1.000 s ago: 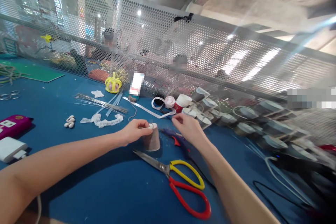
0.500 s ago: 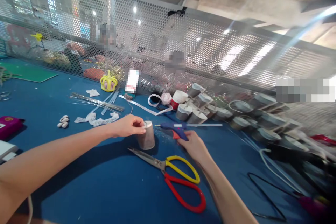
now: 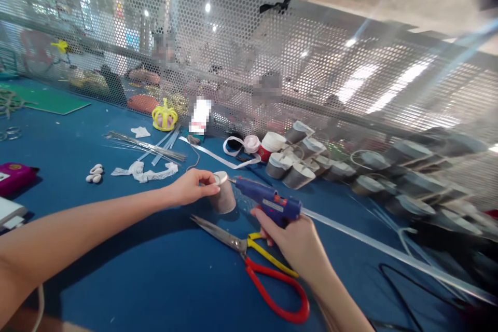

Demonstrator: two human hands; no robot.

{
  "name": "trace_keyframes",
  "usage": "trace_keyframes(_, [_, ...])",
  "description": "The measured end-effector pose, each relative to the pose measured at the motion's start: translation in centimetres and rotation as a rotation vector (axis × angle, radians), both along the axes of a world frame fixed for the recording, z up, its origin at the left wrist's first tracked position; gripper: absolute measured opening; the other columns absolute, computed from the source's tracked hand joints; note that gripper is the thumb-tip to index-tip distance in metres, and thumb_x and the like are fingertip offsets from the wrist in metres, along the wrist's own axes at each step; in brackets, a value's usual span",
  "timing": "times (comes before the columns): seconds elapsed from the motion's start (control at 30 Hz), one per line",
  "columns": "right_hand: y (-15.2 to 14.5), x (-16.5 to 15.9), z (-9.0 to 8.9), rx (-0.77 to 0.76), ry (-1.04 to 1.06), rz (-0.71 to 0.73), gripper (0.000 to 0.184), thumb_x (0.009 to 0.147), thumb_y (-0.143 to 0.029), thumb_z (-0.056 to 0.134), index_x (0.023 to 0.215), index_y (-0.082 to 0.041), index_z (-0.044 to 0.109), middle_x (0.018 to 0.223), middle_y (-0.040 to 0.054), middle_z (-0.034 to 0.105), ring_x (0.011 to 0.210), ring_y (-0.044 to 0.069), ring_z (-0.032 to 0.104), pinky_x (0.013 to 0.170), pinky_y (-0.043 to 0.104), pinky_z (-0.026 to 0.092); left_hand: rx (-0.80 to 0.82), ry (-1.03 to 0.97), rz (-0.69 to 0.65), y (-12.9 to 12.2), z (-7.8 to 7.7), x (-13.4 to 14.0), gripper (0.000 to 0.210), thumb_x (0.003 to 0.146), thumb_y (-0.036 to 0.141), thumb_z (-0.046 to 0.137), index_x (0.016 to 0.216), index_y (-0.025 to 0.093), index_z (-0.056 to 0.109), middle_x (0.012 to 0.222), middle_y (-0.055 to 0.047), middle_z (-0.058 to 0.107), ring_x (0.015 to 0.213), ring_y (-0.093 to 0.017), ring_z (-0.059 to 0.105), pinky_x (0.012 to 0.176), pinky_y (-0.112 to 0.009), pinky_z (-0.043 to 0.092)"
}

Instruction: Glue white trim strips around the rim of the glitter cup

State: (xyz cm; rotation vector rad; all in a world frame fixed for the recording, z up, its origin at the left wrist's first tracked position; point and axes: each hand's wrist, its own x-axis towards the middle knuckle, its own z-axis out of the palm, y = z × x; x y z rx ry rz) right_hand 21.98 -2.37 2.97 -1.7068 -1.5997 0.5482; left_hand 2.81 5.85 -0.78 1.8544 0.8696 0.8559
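Observation:
In my right hand (image 3: 293, 233) is a blue hot glue gun (image 3: 268, 199), its nozzle close to the top rim of a small grey cup-shaped piece (image 3: 223, 199). A long clear glue stick (image 3: 373, 244) runs out of the gun's back end. My left hand (image 3: 198, 187) pinches the upper edge of the cup-shaped piece, which tilts slightly on the blue table. Whether the nozzle touches the rim, I cannot tell. Large scissors (image 3: 237, 244) with one yellow and one red handle lie open below, partly under my right hand.
Several grey cup-shaped pieces (image 3: 298, 175) are heaped at the right, before a perforated metal screen (image 3: 233, 52). White ribbon (image 3: 210, 153), metal wires (image 3: 146, 146), lace (image 3: 142, 171) and a yellow crown (image 3: 164, 116) lie behind my left hand. A black cable (image 3: 404, 295) lies at right.
My right hand has brought the glue gun closer and turned it, so its nozzle is now near the cup's rim. The cup leans more, with my left hand still on its edge.

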Motion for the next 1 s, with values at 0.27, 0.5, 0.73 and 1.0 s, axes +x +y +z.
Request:
trace_keyframes(0.27, [0.2, 1.0, -1.4, 0.290, -0.283, 0.153, 0.012, 0.063, -0.028, 0.055, 0.066, -0.021, 0.064, 0.043, -0.0002, 0.054, 0.040, 0.015, 0.051, 0.037, 0.024, 0.039, 0.040, 0.038, 0.007, -0.1, 0.1, 0.0, 0.018, 0.071, 0.027, 0.049, 0.060, 0.013, 0.049, 0.062, 0.001, 0.050, 0.061, -0.009, 0.044, 0.059, -0.020, 0.036])
trace_keyframes(0.5, [-0.3, 0.1, -0.4, 0.332, -0.348, 0.161, 0.016, 0.069, -0.029, 0.049, 0.062, -0.020, 0.061, 0.046, 0.0018, 0.054, 0.041, 0.015, 0.050, 0.041, 0.026, 0.042, 0.059, 0.042, 0.001, -0.1, 0.1, 0.0, 0.017, 0.072, 0.026, 0.049, 0.061, 0.013, 0.050, 0.062, 0.001, 0.052, 0.061, -0.009, 0.045, 0.060, -0.020, 0.037])
trace_keyframes(0.73, [-0.5, -0.6, 0.2, 0.292, -0.302, 0.120, 0.015, 0.069, -0.028, 0.049, 0.058, -0.021, 0.057, 0.046, 0.0011, 0.053, 0.040, 0.015, 0.050, 0.042, 0.026, 0.044, 0.068, 0.040, -0.026, 0.0, 0.1, -0.1, 0.017, 0.071, 0.026, 0.049, 0.061, 0.014, 0.049, 0.062, 0.001, 0.050, 0.061, -0.009, 0.043, 0.060, -0.021, 0.036])
trace_keyframes(1.0, [-0.4, -0.6, 0.1, 0.309, -0.331, 0.113, 0.017, 0.070, -0.028, 0.047, 0.057, -0.021, 0.057, 0.046, 0.0012, 0.053, 0.040, 0.014, 0.049, 0.041, 0.025, 0.042, 0.072, 0.062, -0.032, -0.1, 0.4, -0.1, 0.015, 0.071, 0.025, 0.048, 0.061, 0.014, 0.049, 0.062, 0.002, 0.049, 0.062, -0.009, 0.044, 0.060, -0.020, 0.035])
